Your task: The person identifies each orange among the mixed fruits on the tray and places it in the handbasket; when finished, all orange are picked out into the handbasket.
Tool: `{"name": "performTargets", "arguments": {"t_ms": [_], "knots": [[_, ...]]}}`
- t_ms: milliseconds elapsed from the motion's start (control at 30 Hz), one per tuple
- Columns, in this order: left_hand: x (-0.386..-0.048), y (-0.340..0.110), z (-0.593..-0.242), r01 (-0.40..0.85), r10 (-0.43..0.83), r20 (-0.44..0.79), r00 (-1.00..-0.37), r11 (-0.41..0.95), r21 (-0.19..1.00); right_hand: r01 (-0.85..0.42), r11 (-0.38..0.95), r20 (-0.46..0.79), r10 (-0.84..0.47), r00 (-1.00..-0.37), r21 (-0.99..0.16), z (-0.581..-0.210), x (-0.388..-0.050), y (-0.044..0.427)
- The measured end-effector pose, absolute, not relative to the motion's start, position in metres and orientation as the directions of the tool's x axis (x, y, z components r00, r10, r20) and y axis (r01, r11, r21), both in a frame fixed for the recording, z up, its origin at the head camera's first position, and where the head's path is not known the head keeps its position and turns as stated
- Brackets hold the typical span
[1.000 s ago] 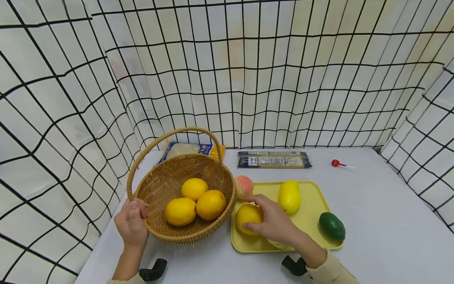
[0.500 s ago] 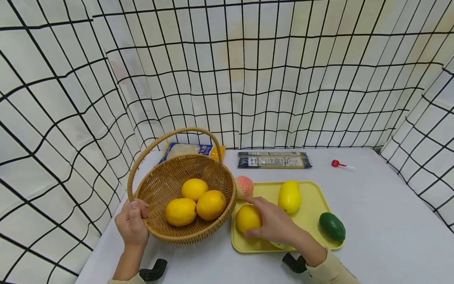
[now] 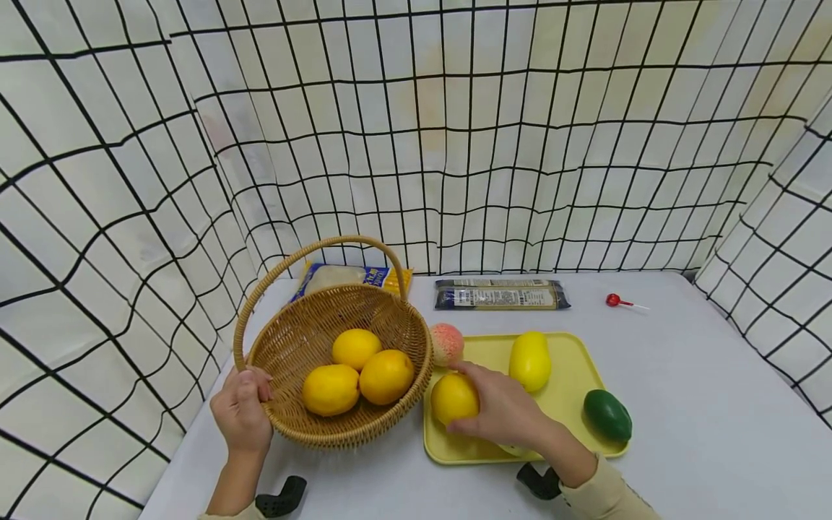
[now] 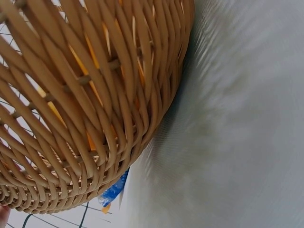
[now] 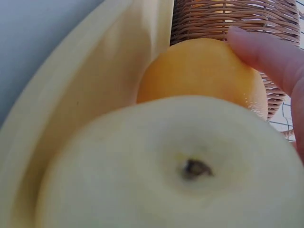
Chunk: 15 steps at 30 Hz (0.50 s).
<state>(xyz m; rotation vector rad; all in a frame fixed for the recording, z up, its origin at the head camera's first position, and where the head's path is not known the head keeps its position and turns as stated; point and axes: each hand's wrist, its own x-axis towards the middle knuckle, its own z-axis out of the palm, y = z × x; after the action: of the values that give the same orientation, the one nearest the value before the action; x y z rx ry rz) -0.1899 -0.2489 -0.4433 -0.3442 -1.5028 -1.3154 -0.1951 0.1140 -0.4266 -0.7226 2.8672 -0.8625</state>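
Note:
My left hand (image 3: 243,408) grips the rim of a wicker basket (image 3: 279,347) beside the foot of its handle. The basket tilts towards me, with several yellow lemons (image 3: 330,390) inside, no more than three visible. In the left wrist view, its woven side (image 4: 95,95) fills the left half. At the tray's left end, my right hand (image 3: 503,408) curls its thumb and fingers round another deep-yellow lemon (image 3: 453,399). The right wrist view shows a fingertip on that lemon (image 5: 199,71), behind a pale round fruit (image 5: 190,156) with a dark stem hollow.
The yellow tray (image 3: 578,361) also bears a long yellow fruit (image 3: 529,361) and a dark green fruit (image 3: 607,415) at its right edge. A pink peach (image 3: 446,344) lies between basket and tray. Behind are a blue-yellow bag (image 3: 338,274), a flat packet (image 3: 502,295) and a red lollipop (image 3: 614,300).
My right thumb and fingers have closed in slightly on the lemon, which stays at the tray's left end. The left hand and basket hold still.

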Motion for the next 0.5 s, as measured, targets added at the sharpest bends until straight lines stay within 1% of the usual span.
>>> {"name": "performTargets", "arguments": {"t_ms": [133,333,500], "knots": [[-0.1897,-0.2492,-0.4437,0.760,-0.407,0.823,-0.397,0.356,0.543,-0.408,0.710,0.086,-0.443,-0.893,-0.574,-0.4270,-0.1962,0.1141],[-0.1893,-0.2494,-0.4447,0.749,-0.413,0.822,-0.393,0.374,0.546,-0.420,0.632,0.158,-0.428,-0.890,-0.651,-0.4267,-0.1974,0.1148],[-0.1902,-0.2484,-0.4438,0.759,-0.404,0.825,-0.394,0.364,0.540,-0.404,0.578,0.209,-0.375,-0.903,-0.709,-0.4221,-0.1968,0.1166]]}}
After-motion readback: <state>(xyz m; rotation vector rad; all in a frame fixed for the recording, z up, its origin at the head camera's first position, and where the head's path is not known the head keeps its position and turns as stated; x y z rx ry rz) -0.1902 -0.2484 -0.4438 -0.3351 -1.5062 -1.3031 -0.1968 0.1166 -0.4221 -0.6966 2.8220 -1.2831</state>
